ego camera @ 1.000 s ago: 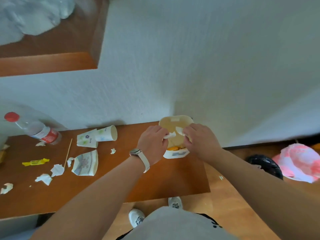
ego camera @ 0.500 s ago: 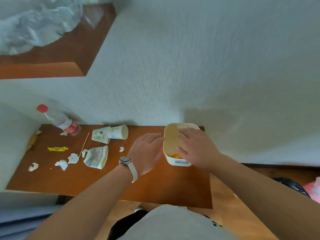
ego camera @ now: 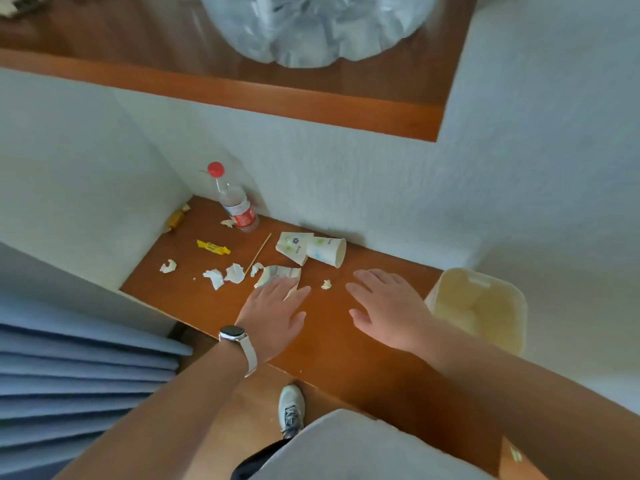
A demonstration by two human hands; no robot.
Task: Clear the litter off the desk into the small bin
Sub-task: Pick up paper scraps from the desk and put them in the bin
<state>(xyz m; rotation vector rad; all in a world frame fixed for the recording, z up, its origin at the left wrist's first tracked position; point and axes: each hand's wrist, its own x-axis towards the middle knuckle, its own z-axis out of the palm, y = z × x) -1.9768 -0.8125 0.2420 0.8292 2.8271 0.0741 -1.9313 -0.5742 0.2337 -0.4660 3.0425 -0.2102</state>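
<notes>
Paper litter (ego camera: 234, 273) was spread over the bench (ego camera: 346, 344), left of the small bin (ego camera: 485, 299). The left hand (ego camera: 273, 313) and right hand (ego camera: 388, 306) were flat, fingers released. Scraps could be knocked off by a wide sweep.

The small bin (ego camera: 485, 317) is set at the right end of the desk (ego camera: 329, 341). A bottle (ego camera: 239, 206) is stood in the back left corner. 2 paper cups (ego camera: 327, 251) are laid by the wall, with a flat cup (ego camera: 277, 273) before them, maybe touched by the left hand (ego camera: 273, 317).
</notes>
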